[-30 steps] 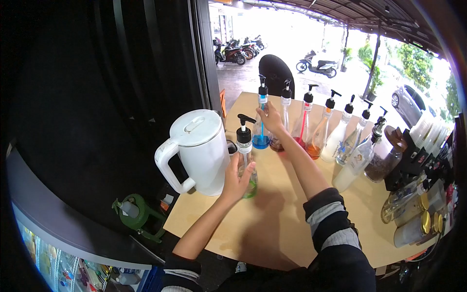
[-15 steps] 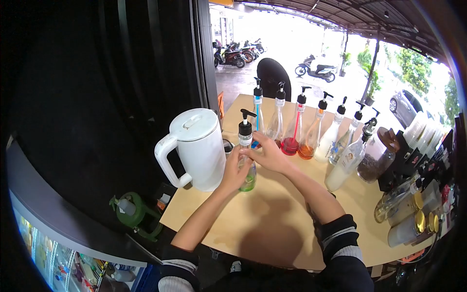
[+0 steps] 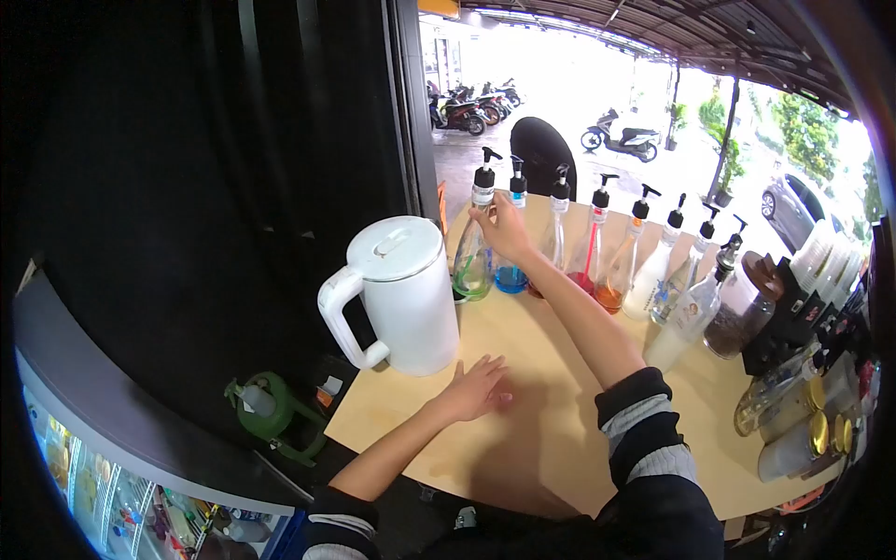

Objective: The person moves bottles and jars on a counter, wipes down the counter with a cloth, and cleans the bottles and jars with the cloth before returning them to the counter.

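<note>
The right hand (image 3: 505, 227) is closed around the neck of the clear glass pump bottle with green syrup (image 3: 474, 252), which stands upright at the 12 o'clock end of the pale wooden desk (image 3: 523, 411), at the left end of a row of pump bottles. Touching or just beside it, toward 3 o'clock, stands the clear pump bottle with blue syrup (image 3: 511, 261). The left hand (image 3: 477, 389) lies open and flat on the desk, holding nothing, near the base of the white plastic electric kettle (image 3: 401, 294).

Risk assessment: the grip sits high on a narrow neck, so a sideways pull would likely tip the green bottle against the blue one and could topple the row. The kettle stands near, at 9 o'clock of the bottle; a wide elbow swing could strike it.

Surface: smooth, light wood, with jars and stacked cups crowded along the 3 o'clock edge. Surroundings: a dark wall at 9 o'clock; an open, roofed street front at 12 o'clock with parked motorcycles (image 3: 462, 112).
</note>
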Demonstrator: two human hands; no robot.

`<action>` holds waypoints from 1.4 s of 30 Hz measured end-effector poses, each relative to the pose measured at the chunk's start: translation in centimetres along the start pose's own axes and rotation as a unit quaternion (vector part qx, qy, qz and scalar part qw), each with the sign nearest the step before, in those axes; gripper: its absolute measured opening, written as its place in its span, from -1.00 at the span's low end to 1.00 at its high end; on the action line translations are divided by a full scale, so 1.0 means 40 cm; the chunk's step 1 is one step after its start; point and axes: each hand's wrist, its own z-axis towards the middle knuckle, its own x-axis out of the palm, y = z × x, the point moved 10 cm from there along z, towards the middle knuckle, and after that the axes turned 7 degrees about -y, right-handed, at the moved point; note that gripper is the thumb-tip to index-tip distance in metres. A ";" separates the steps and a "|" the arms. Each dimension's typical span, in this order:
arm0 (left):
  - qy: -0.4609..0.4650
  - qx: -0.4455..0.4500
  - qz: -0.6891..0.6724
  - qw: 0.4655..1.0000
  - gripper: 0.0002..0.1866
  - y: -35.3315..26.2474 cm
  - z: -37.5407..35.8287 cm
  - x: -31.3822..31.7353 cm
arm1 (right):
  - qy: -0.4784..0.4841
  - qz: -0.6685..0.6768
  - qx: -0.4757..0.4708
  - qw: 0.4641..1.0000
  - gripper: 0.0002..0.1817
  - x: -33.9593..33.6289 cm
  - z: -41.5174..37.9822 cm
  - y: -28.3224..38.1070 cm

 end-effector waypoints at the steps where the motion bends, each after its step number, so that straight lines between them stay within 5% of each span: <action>1: -0.001 -0.004 0.004 1.000 -0.34 0.000 0.001 -0.014 | 0.000 0.005 -0.002 1.000 -0.66 0.012 0.014 -0.006; 6: 0.084 -0.014 -0.026 0.996 -0.20 0.010 0.008 0.011 | -0.024 -0.053 -0.029 0.998 -0.66 0.047 0.053 -0.028; 20: 0.079 -0.014 -0.028 0.996 -0.23 0.024 0.007 0.021 | -0.051 -0.096 -0.007 0.994 -0.67 0.094 0.039 -0.142; 42: 0.054 -0.010 -0.012 0.998 -0.29 0.009 -0.002 0.009 | -0.039 -0.150 0.069 0.985 -0.42 0.104 0.048 -0.146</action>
